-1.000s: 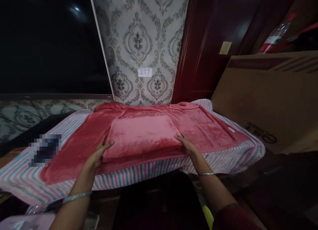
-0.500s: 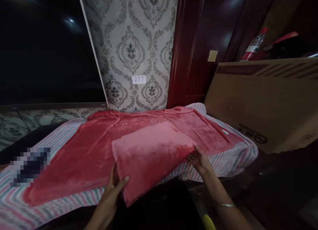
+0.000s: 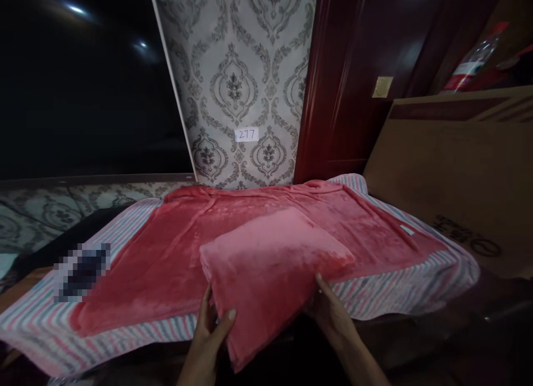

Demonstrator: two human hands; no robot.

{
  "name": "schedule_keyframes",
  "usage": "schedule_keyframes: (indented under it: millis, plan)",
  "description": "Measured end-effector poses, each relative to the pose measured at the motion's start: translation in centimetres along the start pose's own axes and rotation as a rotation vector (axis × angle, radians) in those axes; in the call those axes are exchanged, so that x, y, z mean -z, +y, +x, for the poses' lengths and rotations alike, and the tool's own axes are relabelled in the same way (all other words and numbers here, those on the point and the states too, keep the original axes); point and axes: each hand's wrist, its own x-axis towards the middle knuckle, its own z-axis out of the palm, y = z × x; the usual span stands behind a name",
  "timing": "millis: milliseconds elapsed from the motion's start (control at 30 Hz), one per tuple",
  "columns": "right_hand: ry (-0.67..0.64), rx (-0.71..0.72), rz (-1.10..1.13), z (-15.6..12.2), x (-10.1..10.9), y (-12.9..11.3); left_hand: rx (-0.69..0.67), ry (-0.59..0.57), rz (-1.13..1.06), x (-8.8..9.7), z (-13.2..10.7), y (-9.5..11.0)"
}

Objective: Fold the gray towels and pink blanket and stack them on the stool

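A folded pink fleece cloth [image 3: 270,269] is lifted off the table and tilts down toward me. My left hand [image 3: 212,330] grips its near left corner, thumb on top and fingers underneath. My right hand [image 3: 331,314] holds its lower right edge from below. Under it a larger red fleece blanket [image 3: 166,252] lies spread flat over a striped pink, white and grey sheet [image 3: 375,289] that covers the table.
A big cardboard box [image 3: 449,175] leans at the right, touching the sheet's edge. Patterned wallpaper with a "277" label [image 3: 246,134] and a dark red door frame [image 3: 333,97] stand behind. A dark screen fills the upper left. A blurred dark object [image 3: 81,272] lies on the sheet at left.
Both hands took hold of the folded cloth, lifted it from the blanket's middle and drew it toward me over the near table edge; it now tilts downward.
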Motion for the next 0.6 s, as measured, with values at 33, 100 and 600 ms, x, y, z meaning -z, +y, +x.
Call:
schedule_keyframes:
  millis: [33,100,600]
  plan:
    - [0.021,0.022,0.011,-0.2,-0.5,0.5,-0.002,0.013,0.024,0.1,0.0,-0.3]
    - [0.053,0.080,0.041,-0.3,-1.3,1.2,-0.016,0.017,0.063,0.4,0.1,-0.8]
    - [0.087,0.231,0.041,0.7,0.0,0.8,-0.481,-0.144,0.729,-2.8,12.5,10.0]
